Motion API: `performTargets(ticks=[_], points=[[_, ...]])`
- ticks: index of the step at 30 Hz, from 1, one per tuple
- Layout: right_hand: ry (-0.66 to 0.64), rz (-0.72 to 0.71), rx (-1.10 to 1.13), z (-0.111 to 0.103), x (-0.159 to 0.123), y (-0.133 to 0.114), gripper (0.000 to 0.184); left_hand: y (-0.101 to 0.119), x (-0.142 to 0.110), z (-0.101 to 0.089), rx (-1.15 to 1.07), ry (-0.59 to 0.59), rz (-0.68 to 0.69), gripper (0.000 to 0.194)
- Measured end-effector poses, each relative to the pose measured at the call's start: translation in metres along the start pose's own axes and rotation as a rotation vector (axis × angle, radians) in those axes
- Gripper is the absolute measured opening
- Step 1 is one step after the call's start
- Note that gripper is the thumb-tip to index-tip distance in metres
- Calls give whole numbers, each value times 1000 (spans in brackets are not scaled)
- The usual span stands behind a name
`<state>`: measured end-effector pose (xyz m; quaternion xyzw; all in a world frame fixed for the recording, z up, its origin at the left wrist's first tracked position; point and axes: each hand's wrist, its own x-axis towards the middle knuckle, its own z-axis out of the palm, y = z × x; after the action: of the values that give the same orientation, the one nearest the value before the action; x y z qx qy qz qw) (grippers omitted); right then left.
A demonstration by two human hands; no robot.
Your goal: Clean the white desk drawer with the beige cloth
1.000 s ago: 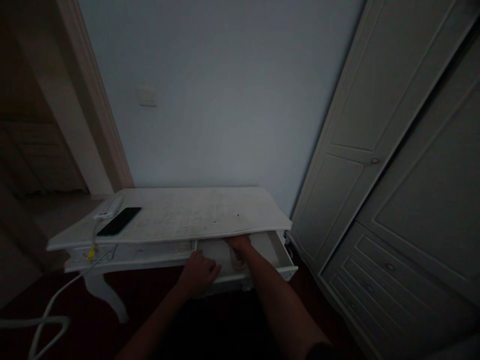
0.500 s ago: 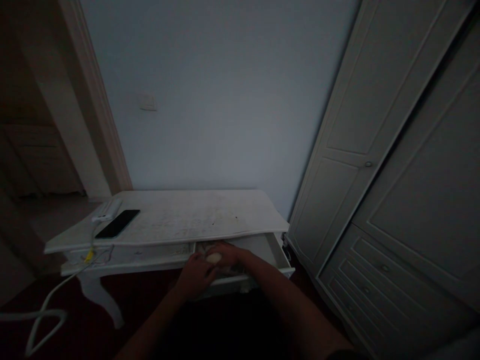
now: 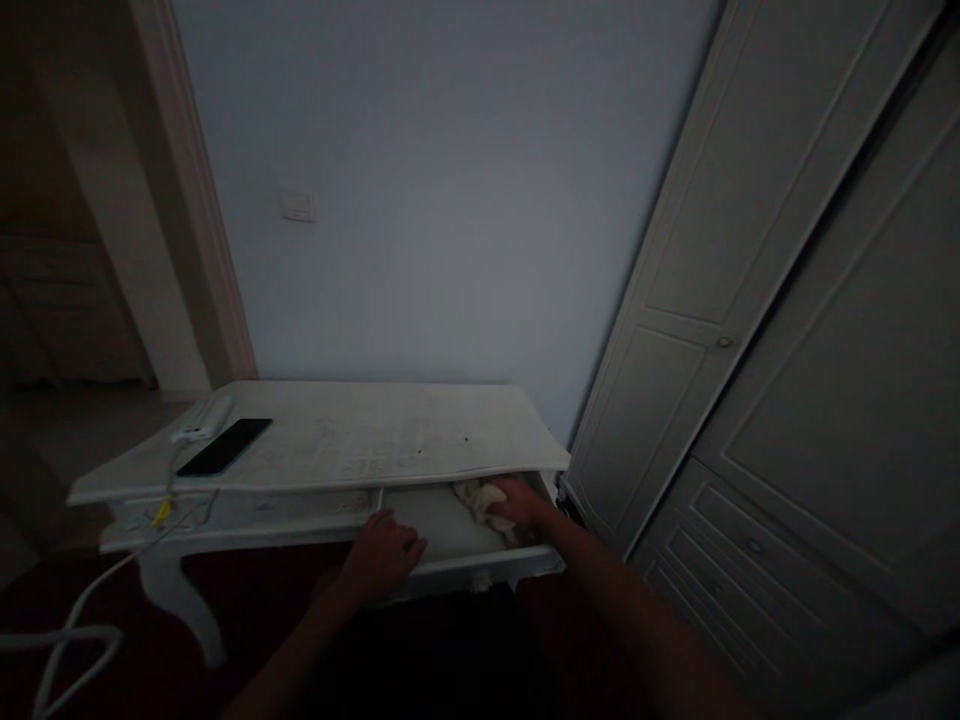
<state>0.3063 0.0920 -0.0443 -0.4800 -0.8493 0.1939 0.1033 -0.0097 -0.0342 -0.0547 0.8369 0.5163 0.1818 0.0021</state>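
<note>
A pulled-out white drawer sits under the right part of the white table. Inside its right side my right hand is closed on a crumpled, light-coloured cloth; part of the cloth is hidden under the fingers. At the drawer's left front corner is my left hand, its fingers apart and holding nothing. It appears to rest by the drawer's left edge. The drawer's floor shows between the two hands. A small knob is on the drawer's front.
A dark phone and a white power strip lie at the table's left end. A white cable hangs down from there. A grey wardrobe with knobbed doors and drawers stands close on the right. Behind is a pale wall.
My right hand has moved right inside the drawer with the cloth. My left hand has come apart from it and stays near the drawer's left corner. The view has shifted slightly.
</note>
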Motion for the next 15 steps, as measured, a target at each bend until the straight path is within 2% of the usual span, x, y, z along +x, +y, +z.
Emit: performTargets(ticks=[3, 6, 9, 15], points=[[88, 124, -38, 7, 7, 0, 51, 2, 0, -4, 0, -29, -16, 40], [147, 184, -69, 20, 26, -17, 60, 4, 2, -10, 19, -74, -24, 40], [169, 144, -76, 32, 53, -46, 65, 7, 2, -13, 23, -97, -24, 40], [105, 8, -33, 49, 94, -101, 55, 7, 2, -13, 61, -96, -21, 42]])
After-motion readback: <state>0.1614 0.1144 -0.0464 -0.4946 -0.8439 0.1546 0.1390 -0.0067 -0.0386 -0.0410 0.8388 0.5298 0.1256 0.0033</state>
